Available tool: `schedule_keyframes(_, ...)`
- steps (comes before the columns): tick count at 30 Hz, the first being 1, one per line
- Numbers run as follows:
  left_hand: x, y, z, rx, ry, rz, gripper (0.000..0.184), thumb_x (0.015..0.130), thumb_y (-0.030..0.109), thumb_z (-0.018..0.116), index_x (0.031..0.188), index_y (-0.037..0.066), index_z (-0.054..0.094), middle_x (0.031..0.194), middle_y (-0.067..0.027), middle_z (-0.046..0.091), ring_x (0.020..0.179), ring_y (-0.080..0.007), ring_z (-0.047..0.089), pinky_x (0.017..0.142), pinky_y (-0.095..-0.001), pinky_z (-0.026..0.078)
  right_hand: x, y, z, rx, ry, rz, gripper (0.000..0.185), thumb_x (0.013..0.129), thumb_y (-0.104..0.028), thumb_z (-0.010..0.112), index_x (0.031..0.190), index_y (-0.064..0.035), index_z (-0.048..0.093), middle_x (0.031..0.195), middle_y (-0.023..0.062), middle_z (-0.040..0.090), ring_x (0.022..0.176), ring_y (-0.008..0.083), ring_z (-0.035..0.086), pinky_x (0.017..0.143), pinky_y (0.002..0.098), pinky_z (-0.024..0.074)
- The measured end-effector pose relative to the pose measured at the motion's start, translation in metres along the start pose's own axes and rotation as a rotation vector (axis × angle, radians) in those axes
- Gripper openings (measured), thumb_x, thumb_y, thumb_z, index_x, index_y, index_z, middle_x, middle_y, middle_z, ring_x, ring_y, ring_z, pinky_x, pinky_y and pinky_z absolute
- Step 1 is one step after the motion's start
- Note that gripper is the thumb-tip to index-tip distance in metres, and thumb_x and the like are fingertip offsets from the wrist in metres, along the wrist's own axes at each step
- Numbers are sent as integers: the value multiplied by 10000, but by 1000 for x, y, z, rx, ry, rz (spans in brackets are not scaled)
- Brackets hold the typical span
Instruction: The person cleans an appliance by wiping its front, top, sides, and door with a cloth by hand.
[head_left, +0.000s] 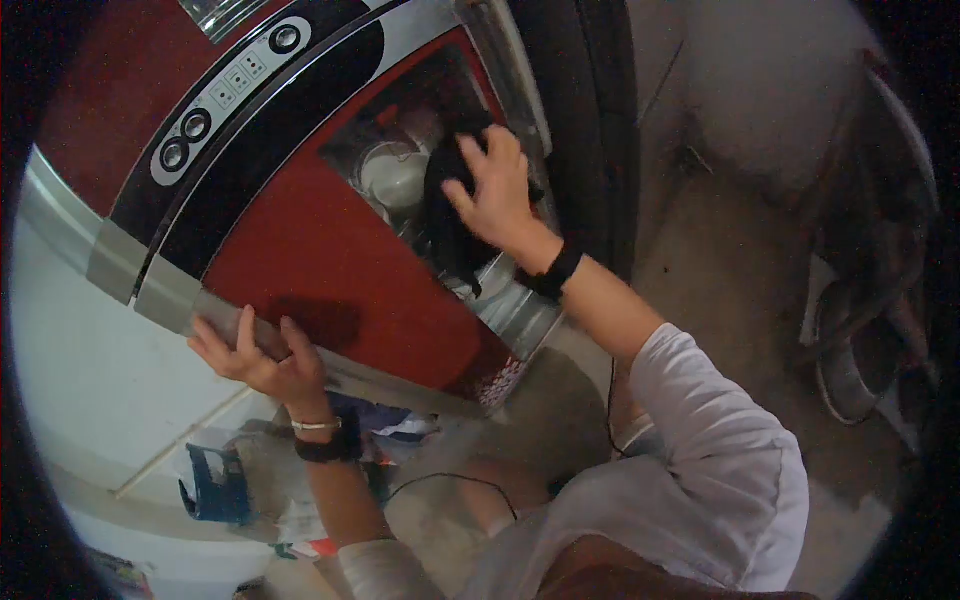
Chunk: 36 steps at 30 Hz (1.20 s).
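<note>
A red-fronted appliance [330,250] with a dark band and a see-through panel [520,325] fills the upper left, tilted in view. My right hand [495,195], a black band at its wrist, is over a bunched black cloth [452,215] on that panel. Its fingers are bent and somewhat apart, and the palm side is hidden. Beside the cloth a pale round shape [392,180] shows at the panel. My left hand [262,358] rests with spread fingers on the silver edge [365,383] of the appliance, holding nothing.
Three round knobs sit on the control strip [225,100]. A dark blue object [215,485] stands at the lower left near a white surface [170,555]. A thin black cable [440,478] runs by my legs. Dim metal items [860,370] stand at the right.
</note>
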<state>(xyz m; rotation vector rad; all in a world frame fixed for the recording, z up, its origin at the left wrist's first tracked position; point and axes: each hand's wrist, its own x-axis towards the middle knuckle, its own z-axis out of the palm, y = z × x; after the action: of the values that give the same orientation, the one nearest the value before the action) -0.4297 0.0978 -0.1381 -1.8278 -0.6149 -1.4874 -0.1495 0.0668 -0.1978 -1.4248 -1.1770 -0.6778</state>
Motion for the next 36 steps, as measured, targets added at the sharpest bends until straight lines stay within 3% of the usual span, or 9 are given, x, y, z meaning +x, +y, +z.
schedule_keyframes(10, 1, 3, -1, -25, 30, 16, 307, 766, 238, 608, 1025, 90, 540, 1336, -205, 290, 1246, -411, 213, 1008, -524, 173, -23, -2, -4, 26, -55, -100, 563, 606, -248, 695, 1083, -39, 483, 1185, 249, 364, 1156, 403, 314, 894, 475, 306)
schedule_keyframes(17, 1, 1, -1, 3, 10, 29, 314, 777, 258, 601, 1034, 90, 535, 1332, -204, 292, 1248, -409, 209, 1004, -523, 183, 61, 21, 33, 137, 192, 239, 562, 770, -211, 532, 1236, 35, 337, 1316, 308, 216, 1229, 448, 199, 986, 560, 170)
schedule_keyframes(20, 0, 2, -1, -13, 0, -3, 333, 707, 139, 588, 1030, 85, 535, 1329, -240, 278, 1230, -457, 200, 991, -536, 169, 0, -22, 33, 7, -88, 50, 600, 720, -232, 548, 1225, 32, 360, 1338, 311, 183, 1285, 417, 104, 984, 593, 149)
schedule_keyframes(22, -1, 1, 0, -12, 7, 0, 324, 737, 204, 595, 1034, 88, 534, 1323, -226, 290, 1235, -437, 208, 996, -534, 173, -64, -57, 22, -124, -717, -188, 514, 717, -300, 549, 1144, -26, 471, 1333, 256, 256, 1242, 395, 250, 952, 621, 192)
schedule_keyframes(24, -2, -1, -3, 1, 21, 6, 331, 767, 269, 601, 1037, 91, 534, 1318, -212, 302, 1240, -417, 216, 1001, -533, 176, -144, -56, 42, 57, -794, -502, 431, 749, -372, 554, 1095, -117, 528, 1345, 101, 313, 1187, 266, 360, 929, 592, 265)
schedule_keyframes(29, -1, -3, -4, 2, -20, 8, 340, 750, 239, 601, 1039, 74, 533, 1318, -232, 292, 1238, -423, 216, 1006, -536, 159, -135, -43, 44, 99, -775, -502, 423, 711, -334, 590, 1055, -100, 514, 1345, 84, 313, 1209, 266, 336, 944, 608, 228)
schedule_keyframes(30, -1, -3, -3, 2, -23, 7, 340, 750, 239, 601, 1039, 74, 533, 1318, -232, 292, 1238, -423, 216, 1006, -536, 159, -94, -42, 28, -34, -758, -357, 438, 684, -303, 585, 1030, -50, 496, 1353, 180, 270, 1246, 338, 272, 956, 630, 173)
schedule_keyframes(33, -3, -1, -4, -22, -48, -28, 307, 719, 151, 578, 1014, 72, 549, 1329, -239, 271, 1237, -456, 187, 997, -539, 160, 8, 6, 40, 39, 82, 55, 632, 763, -245, 514, 1283, 30, 283, 1334, 311, 191, 1280, 416, 116, 1003, 573, 104)
schedule_keyframes(36, -3, 1, -3, 4, -43, -30, 304, 726, 162, 573, 1016, 71, 548, 1327, -236, 275, 1238, -455, 187, 994, -541, 160, 59, 15, 26, 247, 112, 254, 641, 816, -251, 496, 1315, 25, 203, 1352, 260, 207, 1297, 376, 89, 1006, 554, 129)
